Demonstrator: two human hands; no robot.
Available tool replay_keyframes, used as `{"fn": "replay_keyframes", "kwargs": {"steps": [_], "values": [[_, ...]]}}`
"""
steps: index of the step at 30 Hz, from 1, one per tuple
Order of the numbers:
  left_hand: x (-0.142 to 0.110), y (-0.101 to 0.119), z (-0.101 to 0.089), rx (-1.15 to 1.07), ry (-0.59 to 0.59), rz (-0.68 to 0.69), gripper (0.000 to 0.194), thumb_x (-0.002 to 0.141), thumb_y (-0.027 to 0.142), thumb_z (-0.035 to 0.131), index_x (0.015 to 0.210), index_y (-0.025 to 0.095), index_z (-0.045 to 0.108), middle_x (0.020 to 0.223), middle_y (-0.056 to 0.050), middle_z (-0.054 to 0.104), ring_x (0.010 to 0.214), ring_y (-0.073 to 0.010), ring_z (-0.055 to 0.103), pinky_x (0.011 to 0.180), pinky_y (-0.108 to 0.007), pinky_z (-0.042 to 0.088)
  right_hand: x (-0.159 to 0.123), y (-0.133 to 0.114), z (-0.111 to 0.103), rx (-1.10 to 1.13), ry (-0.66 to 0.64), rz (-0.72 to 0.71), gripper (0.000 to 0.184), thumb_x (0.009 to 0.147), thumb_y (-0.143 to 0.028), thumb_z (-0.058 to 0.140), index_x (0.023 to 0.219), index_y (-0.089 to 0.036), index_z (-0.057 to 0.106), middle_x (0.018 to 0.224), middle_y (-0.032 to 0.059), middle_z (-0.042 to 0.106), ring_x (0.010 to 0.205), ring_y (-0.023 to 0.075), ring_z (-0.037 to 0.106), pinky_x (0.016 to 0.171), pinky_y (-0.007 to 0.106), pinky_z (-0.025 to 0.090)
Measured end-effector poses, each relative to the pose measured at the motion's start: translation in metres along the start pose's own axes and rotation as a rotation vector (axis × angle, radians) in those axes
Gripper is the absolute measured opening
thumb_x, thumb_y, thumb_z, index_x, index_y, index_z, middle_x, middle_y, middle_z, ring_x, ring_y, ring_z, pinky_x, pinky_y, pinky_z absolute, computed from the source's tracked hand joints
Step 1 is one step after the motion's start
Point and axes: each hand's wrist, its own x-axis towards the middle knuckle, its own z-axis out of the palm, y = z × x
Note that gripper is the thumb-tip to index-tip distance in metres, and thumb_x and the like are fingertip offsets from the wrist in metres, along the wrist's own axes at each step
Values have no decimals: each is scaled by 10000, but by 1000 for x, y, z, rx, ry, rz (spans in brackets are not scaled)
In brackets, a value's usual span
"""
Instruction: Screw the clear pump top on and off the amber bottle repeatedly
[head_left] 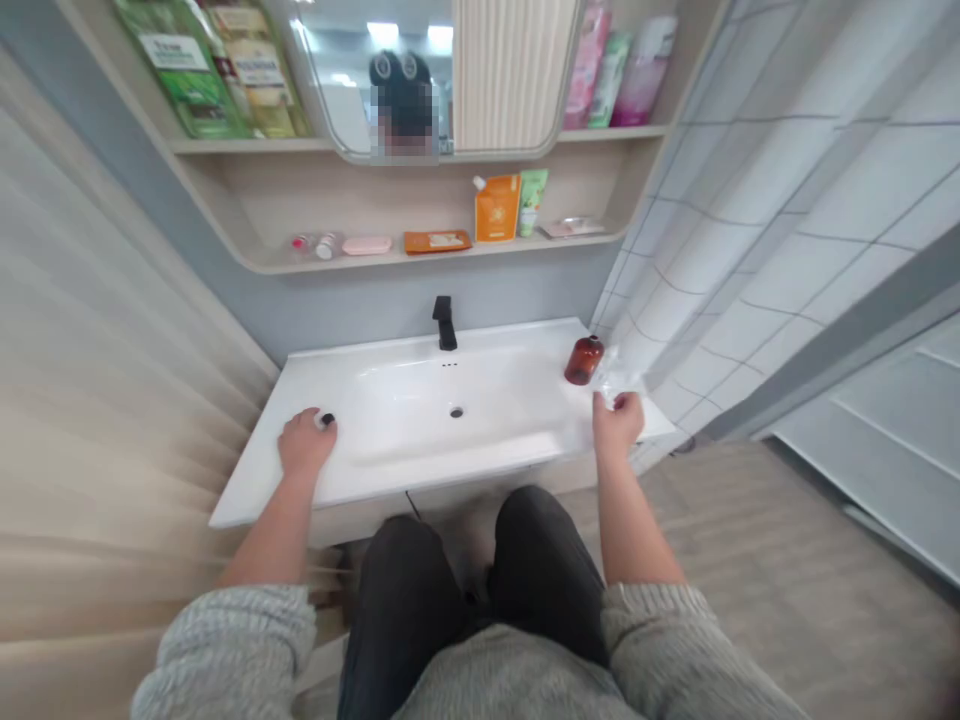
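Observation:
My left hand (306, 440) rests at the left end of the white washbasin (285, 480). Its fingers curl around a small white container with a black cap (328, 420), mostly hidden by the hand. At the basin's right end, my right hand (619, 424) is closed in a pinch on a clear, see-through item (611, 372), whose exact kind I cannot make out. An amber bottle (584, 361) with a dark top stands just behind and to the left of that hand, apart from it.
A black faucet (445, 325) rises behind the basin's drain (456, 412). Above, a shelf (360, 262) carries an orange pouch (496, 208), a green tube (532, 202), an orange packet (437, 242) and a pink box (367, 245). Curtains (97, 420) hang left; tiled wall (795, 210) lies right.

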Motion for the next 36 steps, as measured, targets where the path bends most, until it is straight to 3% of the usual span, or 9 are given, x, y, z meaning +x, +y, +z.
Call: {"fn": "replay_keyframes", "kwargs": {"steps": [4,9,15,19,23,27,30,33,36], "values": [[0,-1,1,-9,1,-9,580,999,450,615,1480,134,695,1440,-253,740,1363,-466,657,1122,-595,536,24,21,-12,-33,170,-11,789,782,-515,873,1406,-145,563,1458,264,628,1376,440,596,1252,624,455],[0,-3,2,-32,9,-6,590,1005,459,599,1483,126,695,1420,-259,745,1335,-457,667,1119,-577,541,56,17,5,-4,60,39,1122,662,-513,985,1556,-84,460,1596,344,556,1527,508,510,1335,673,364],[0,-4,3,-62,38,-3,594,1009,467,567,1479,126,694,1426,-240,748,1339,-420,669,1157,-529,531,62,25,9,10,-28,203,828,684,-528,937,1347,-145,621,1410,284,711,1365,476,669,1232,630,497],[1,-4,3,-66,37,-3,600,992,457,591,1484,128,690,1421,-247,748,1346,-430,668,1158,-542,530,47,29,-4,38,-2,184,772,631,-539,940,1251,-164,675,1313,249,759,1283,473,701,1182,630,534],[1,-4,3,-62,28,-7,600,989,439,600,1489,120,691,1416,-258,747,1345,-437,672,1141,-542,539,16,14,-11,97,-32,64,822,642,-630,906,1281,-172,665,1336,228,750,1296,453,689,1200,629,518],[2,-5,3,-71,25,-15,602,1001,457,589,1490,121,690,1423,-253,746,1346,-438,673,1151,-544,537,-23,-28,2,322,-355,-21,840,569,-668,932,1235,-230,664,1189,118,774,1109,378,721,1037,581,608],[1,-6,4,-89,33,-5,613,997,456,584,1494,112,684,1444,-251,737,1368,-431,658,1181,-538,523,-53,-72,19,566,-649,54,831,512,-571,976,1208,-247,656,1070,58,769,969,315,730,890,478,639],[1,-8,5,-106,55,4,612,1001,456,569,1482,98,690,1438,-251,736,1370,-421,653,1206,-530,510,-82,-115,38,666,-879,69,736,527,-488,979,1162,-264,679,981,4,759,908,267,716,858,415,626],[0,-10,6,-130,74,15,606,996,448,568,1468,92,699,1424,-251,739,1375,-414,651,1226,-525,500,-108,-146,58,751,-1010,68,715,515,-424,990,1147,-260,698,983,1,770,939,259,712,858,387,614]]}}
